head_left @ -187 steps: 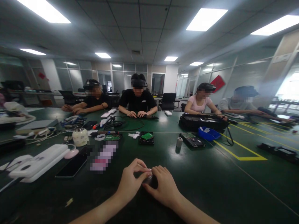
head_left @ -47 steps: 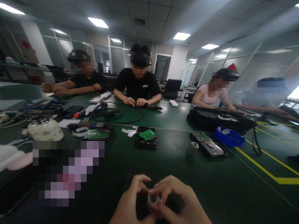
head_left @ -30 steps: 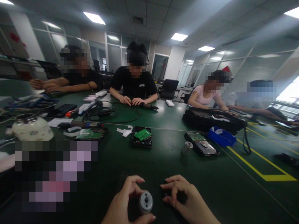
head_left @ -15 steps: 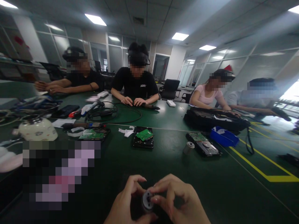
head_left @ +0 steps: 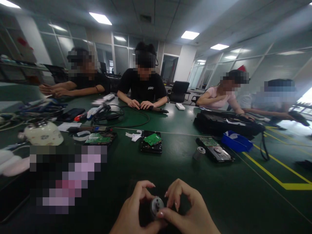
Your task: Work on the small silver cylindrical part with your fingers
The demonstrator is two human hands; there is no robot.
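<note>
A small cylindrical motor point(head_left: 156, 207), grey metal with holes in its round end face, stands tilted between my hands, that end facing up. My left hand point(head_left: 133, 208) is closed around its left side, the thumb below it and the index finger arched over. With its fingers apart, my right hand point(head_left: 187, 208) is at the motor's right side. The right thumb touches the lower right rim, while the curled fingers are lifted off the face. A similar metal cylinder point(head_left: 200, 153) stands upright on the green table point(head_left: 175, 172) further forward.
Opened hard drives lie ahead: one at left point(head_left: 101, 139), one in the middle point(head_left: 151, 141), one at right point(head_left: 215, 149). A blue tray point(head_left: 237, 141) and a black bag point(head_left: 229, 122) are at right. Several people sit across the table. A pale jar point(head_left: 44, 132) stands left.
My right fingers have come off the motor's end face and spread from the thumb, which still touches its rim. The view has shifted slightly. One person opposite has raised a hand.
</note>
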